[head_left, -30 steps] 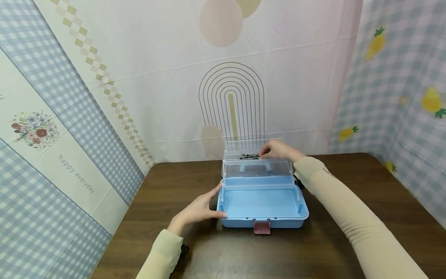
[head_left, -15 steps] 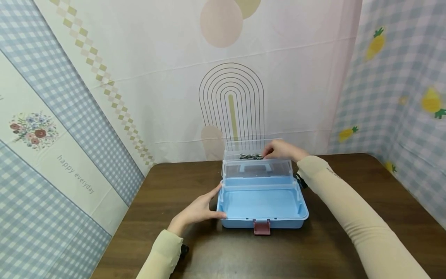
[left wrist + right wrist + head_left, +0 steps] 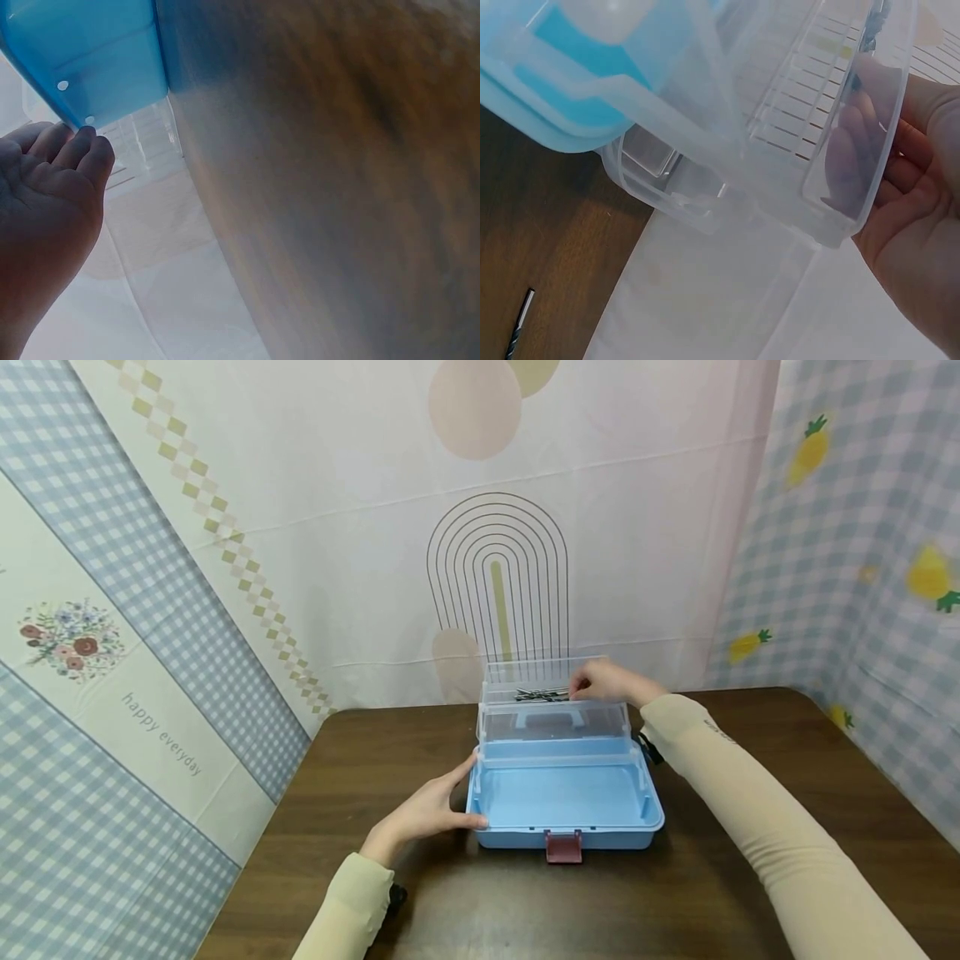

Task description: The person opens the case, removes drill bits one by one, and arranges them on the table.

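Note:
A light blue toolbox (image 3: 562, 839) stands opened on the table, its clear trays (image 3: 555, 722) folded up behind the base. Several dark drill bits (image 3: 536, 695) lie in the upper tray. My right hand (image 3: 606, 681) reaches into that tray and pinches at the bits' right end; in the right wrist view the curled fingers (image 3: 851, 150) show through the clear tray wall. My left hand (image 3: 427, 810) spans the box's left side, thumb at the front rim, forefinger stretched toward the back corner. Its fingertips touch the blue wall (image 3: 97, 60) in the left wrist view.
A single drill bit (image 3: 519, 326) lies on the brown table (image 3: 555, 225) beside the box, visible in the right wrist view. A reddish latch (image 3: 563, 847) hangs from the box front. Patterned cloth (image 3: 375, 568) hangs close behind the table.
My right hand has shifted slightly right along the upper tray, and more of the drill bits' length shows. The left hand and the box have stayed in place.

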Tool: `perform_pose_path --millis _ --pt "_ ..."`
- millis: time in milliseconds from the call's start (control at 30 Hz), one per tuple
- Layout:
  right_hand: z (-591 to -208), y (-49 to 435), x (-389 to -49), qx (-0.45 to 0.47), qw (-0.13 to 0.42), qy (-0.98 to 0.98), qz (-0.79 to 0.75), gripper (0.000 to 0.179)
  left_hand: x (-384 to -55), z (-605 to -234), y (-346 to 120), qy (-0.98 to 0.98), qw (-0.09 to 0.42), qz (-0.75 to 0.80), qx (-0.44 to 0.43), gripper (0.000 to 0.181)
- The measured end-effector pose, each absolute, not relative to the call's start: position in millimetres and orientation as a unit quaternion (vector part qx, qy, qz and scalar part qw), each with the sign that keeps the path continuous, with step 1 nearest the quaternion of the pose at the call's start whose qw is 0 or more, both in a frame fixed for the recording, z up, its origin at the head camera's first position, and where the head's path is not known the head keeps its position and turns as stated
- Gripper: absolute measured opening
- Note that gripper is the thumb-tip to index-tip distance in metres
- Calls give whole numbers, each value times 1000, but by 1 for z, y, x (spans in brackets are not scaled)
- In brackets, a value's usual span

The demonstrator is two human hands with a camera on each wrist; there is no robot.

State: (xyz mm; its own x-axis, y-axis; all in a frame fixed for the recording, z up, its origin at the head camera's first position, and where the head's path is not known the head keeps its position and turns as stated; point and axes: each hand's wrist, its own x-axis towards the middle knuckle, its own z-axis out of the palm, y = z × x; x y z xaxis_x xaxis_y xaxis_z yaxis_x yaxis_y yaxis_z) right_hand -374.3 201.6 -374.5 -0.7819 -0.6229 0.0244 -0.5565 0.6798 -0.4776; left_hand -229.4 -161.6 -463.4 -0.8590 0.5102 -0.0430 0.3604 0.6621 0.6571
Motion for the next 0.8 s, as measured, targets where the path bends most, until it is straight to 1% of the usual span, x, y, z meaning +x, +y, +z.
perform_pose_path --millis 200,800 --pt "-375 204 -373 -324 71 914 -232 10 -229 -464 -162 904 109 335 243 109" --pt "-365 213 -360 -319 45 924 -205 12 -227 -463 -164 901 112 339 247 109"
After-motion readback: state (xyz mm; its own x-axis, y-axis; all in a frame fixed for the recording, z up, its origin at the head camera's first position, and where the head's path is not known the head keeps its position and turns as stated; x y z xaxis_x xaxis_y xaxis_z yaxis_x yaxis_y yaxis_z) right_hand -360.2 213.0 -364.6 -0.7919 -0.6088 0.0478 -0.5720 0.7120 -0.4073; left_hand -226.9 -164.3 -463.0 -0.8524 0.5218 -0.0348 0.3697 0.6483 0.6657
